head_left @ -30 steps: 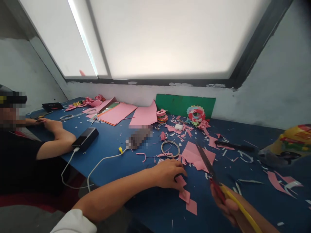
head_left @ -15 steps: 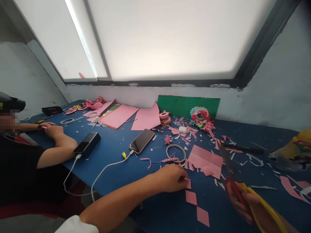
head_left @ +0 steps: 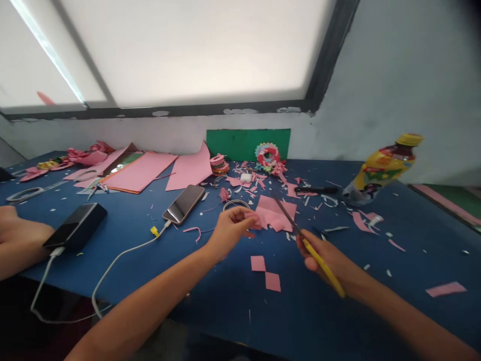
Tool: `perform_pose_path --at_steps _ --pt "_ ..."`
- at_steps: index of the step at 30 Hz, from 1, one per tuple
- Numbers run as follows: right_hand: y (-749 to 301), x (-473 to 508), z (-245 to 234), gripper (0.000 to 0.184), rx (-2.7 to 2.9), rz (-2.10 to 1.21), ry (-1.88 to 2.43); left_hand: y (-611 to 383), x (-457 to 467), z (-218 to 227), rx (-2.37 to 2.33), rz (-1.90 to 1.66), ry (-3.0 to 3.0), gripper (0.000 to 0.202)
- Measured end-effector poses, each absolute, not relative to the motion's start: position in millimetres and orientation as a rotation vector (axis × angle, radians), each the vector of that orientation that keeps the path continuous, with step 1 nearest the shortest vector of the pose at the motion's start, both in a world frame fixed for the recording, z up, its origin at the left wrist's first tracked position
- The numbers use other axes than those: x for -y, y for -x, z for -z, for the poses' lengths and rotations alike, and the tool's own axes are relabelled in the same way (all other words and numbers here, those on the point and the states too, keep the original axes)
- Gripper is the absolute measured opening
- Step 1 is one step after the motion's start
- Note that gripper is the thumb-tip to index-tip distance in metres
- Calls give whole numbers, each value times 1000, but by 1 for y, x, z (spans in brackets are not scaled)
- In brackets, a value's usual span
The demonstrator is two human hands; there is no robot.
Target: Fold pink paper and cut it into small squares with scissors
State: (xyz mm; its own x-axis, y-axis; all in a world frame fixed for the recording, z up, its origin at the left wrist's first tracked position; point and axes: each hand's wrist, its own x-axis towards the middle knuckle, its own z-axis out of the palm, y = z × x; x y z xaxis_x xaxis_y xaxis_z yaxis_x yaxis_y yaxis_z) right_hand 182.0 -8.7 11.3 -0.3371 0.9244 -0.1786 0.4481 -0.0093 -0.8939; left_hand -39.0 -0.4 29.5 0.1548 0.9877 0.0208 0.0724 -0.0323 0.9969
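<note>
My left hand is lifted above the blue table, its fingertips pinched on a small pink paper piece. My right hand grips yellow-handled scissors, whose blades point up and left toward a folded pink sheet. Two small pink paper diamonds lie flat on the table between my hands. A white tape ring sits just beyond my left hand.
A phone on a white cable and a black power bank lie to the left. Another person's forearm rests at the far left. Pink sheets, green card, paper rosettes, a bottle and scraps cover the back.
My left hand rose off the table with a pink piece pinched in it. My right hand brought the scissors in toward it. The view swung right, so the bottle came into view.
</note>
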Motion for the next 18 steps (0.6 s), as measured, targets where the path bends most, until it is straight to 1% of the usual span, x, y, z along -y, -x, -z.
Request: perform_pose_path --at_steps 3,4,7,14,18 --pt "-178 14 -22 21 1998 -1098 1584 31 2 -43 -1040 -1240 -973 22" --pt "-177 16 -24 19 2043 -1031 1624 29 2 -46 -1018 -1291 -895 23" --pt "-173 17 -25 22 2172 -802 1688 27 2 -48 -975 -1387 -802 23" --pt "-175 14 -15 32 2380 -215 1720 36 5 -44 -939 -1364 -650 20" --pt "-172 17 -15 35 2413 -34 1733 40 6 -46 -950 -1391 -666 21"
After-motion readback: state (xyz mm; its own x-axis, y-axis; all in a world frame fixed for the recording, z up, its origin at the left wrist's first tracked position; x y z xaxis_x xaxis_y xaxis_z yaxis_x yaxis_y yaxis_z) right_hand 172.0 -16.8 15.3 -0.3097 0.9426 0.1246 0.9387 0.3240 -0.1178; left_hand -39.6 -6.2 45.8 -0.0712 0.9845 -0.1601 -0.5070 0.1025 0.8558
